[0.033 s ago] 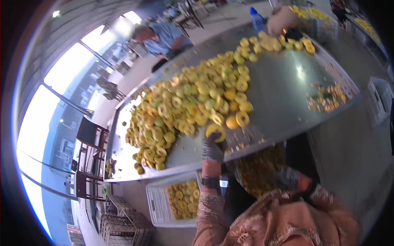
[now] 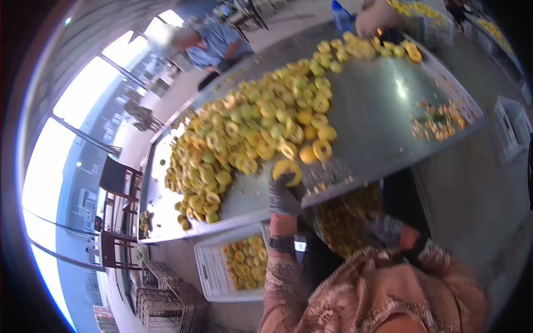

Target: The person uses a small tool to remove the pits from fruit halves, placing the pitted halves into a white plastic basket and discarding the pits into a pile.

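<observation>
Left hand in a dark grey glove, raised over the near edge of the long grey metal bench, grip closed around one round yellow cored fruit held just above the bench edge. Right hand, also gloved in dark grey, low beside the body under the bench edge, above a heap of yellow fruit pieces; grip blurred, cannot tell whether open or closed. Large pile of yellow-green cored fruits spread across the left and middle of the bench, just beyond the held fruit. Small scatter of peel scraps toward the right end. White plastic crate partly filled with fruit rings on the floor below the left forearm. Another person in a blue shirt at the far side of the bench
</observation>
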`<move>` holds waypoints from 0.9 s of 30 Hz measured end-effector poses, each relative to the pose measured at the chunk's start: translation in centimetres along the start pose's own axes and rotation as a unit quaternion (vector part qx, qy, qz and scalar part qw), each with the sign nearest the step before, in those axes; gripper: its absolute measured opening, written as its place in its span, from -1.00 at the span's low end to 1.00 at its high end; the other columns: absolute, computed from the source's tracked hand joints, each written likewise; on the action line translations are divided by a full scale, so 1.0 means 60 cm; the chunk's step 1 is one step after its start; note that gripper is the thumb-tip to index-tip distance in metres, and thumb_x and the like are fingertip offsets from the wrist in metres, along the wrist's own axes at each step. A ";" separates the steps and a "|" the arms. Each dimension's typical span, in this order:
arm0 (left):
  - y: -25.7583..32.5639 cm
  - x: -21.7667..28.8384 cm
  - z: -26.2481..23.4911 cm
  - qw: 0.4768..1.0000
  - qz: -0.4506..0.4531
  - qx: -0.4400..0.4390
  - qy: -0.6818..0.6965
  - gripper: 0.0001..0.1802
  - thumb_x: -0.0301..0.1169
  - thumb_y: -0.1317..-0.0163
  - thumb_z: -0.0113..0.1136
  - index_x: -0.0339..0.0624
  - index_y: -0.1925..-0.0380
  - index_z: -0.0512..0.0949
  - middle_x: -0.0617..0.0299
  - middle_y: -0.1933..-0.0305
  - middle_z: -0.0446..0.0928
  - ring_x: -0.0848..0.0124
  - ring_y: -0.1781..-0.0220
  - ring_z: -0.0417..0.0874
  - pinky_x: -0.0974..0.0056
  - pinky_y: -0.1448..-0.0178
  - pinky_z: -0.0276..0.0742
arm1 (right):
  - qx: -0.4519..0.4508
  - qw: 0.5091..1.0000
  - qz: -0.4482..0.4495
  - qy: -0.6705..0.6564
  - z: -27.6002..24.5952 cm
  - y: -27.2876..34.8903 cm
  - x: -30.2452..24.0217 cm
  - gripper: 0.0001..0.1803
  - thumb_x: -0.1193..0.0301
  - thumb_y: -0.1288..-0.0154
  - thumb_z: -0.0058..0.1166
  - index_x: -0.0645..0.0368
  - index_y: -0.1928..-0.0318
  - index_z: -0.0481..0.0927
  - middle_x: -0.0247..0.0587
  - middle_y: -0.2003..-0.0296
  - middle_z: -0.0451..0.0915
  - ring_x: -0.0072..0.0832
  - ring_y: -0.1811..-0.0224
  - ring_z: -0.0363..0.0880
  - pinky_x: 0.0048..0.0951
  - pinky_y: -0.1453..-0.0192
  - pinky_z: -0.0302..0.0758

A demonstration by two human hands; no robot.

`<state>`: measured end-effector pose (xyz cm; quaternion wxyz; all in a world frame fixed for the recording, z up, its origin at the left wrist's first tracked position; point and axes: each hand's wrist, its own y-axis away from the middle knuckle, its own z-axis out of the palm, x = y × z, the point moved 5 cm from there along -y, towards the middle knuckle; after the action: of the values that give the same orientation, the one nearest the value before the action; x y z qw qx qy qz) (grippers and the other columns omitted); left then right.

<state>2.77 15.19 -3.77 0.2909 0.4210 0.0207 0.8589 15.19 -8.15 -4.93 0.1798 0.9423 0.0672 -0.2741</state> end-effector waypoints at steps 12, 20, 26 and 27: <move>0.147 -0.057 0.011 0.993 0.107 0.024 0.049 -0.59 -0.09 -0.21 -0.05 -0.20 0.14 0.35 0.18 0.23 0.43 0.40 0.19 0.48 0.29 0.10 0.45 | -0.048 0.711 0.040 -0.700 0.034 -0.071 -0.096 -0.82 0.30 -0.29 -0.19 0.06 0.18 0.40 -0.42 0.52 0.46 -0.67 0.62 0.39 -0.64 0.64 0.30; 0.178 -0.056 0.011 0.942 0.245 0.040 -0.227 -0.52 -0.06 -0.30 -0.23 -0.31 0.19 0.40 0.16 0.25 0.46 0.43 0.22 0.49 0.35 0.12 0.44 | -0.055 0.812 0.094 -0.574 0.022 -0.073 -0.115 -0.69 0.38 -0.11 -0.07 0.06 0.09 0.37 -0.40 0.56 0.42 -0.49 0.59 0.40 -0.44 0.54 0.34; 0.187 -0.054 0.027 0.938 0.238 0.047 -0.246 -0.49 -0.02 -0.29 -0.23 -0.32 0.27 0.43 0.13 0.37 0.53 0.42 0.32 0.53 0.36 0.18 0.45 | 0.140 0.952 -0.133 -0.238 0.020 -0.076 -0.111 -0.67 0.38 -0.03 -0.01 0.10 0.13 0.39 -0.25 0.57 0.44 -0.33 0.57 0.43 -0.38 0.54 0.33; 0.190 -0.054 0.037 0.939 0.234 0.030 -0.249 -0.49 -0.02 -0.29 -0.24 -0.32 0.29 0.43 0.12 0.39 0.53 0.42 0.34 0.53 0.36 0.20 0.45 | 0.136 0.946 -0.124 -0.267 0.022 -0.074 -0.106 -0.67 0.39 -0.02 -0.01 0.10 0.13 0.39 -0.23 0.57 0.44 -0.31 0.56 0.44 -0.38 0.54 0.33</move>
<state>0.46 3.58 -1.43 0.0643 0.6229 -0.1257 0.7694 8.17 -4.70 -3.86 0.0258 0.8346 0.0948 -0.5419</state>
